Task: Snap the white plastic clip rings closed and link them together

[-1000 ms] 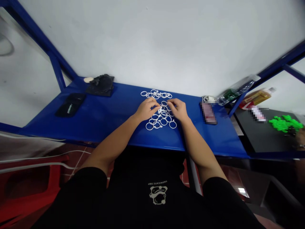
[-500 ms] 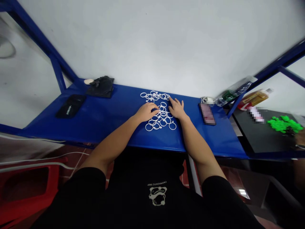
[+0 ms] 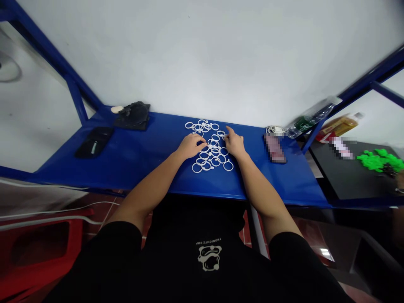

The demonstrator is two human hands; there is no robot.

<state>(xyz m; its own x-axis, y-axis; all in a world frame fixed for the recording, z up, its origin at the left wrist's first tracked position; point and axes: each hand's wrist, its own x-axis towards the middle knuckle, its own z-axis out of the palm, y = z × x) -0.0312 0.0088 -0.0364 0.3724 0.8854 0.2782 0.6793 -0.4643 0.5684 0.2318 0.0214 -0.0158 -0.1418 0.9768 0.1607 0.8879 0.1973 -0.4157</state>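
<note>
Several white plastic rings [image 3: 212,156] lie spread on the blue table [image 3: 151,155], a second cluster of rings [image 3: 202,125] farther back near the wall. My left hand [image 3: 190,145] rests on the left side of the near cluster with fingers curled, thumb toward a ring; what it holds is hidden. My right hand [image 3: 234,144] sits at the right side, its fingers pinched on a white ring [image 3: 222,135] at the cluster's back edge.
A phone [image 3: 275,148] lies right of my right hand, with a coiled white cable [image 3: 273,130] and a plastic bottle [image 3: 311,116] behind it. A black pouch [image 3: 94,141] and dark cloth [image 3: 134,114] sit at left. Green parts [image 3: 378,160] lie on a black table at right.
My right hand moved from the middle of the rings to the back right, spread flat for a moment, then pinched a ring. My left hand shifted slightly left and back.
</note>
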